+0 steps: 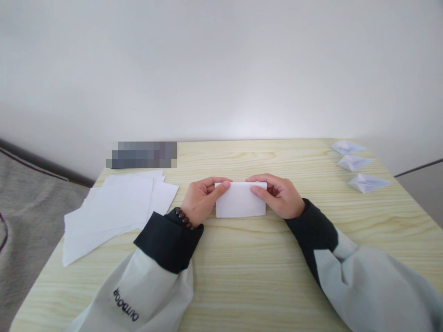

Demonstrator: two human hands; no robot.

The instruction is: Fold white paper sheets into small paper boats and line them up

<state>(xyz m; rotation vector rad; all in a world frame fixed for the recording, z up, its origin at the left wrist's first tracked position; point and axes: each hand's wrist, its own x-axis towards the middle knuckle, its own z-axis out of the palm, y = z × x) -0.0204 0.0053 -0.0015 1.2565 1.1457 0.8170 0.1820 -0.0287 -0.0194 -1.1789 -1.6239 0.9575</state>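
A folded sheet of white paper [240, 202] is held flat over the middle of the table, its folded edge away from me. My left hand [204, 196] pinches its upper left corner, thumb on top and fingers behind. At the upper right corner my right hand [278, 193] grips the paper the same way. Both hands are closed on the one piece. The fingertips behind the paper are partly hidden.
Loose white paper sheets [114, 203] lie overlapping on the left of the wooden table [238, 276]. A dark pixelated object [141, 156] is behind them. Three folded paper boats [368, 182] sit in a column at the back right. A white wall [221, 69] stands behind.
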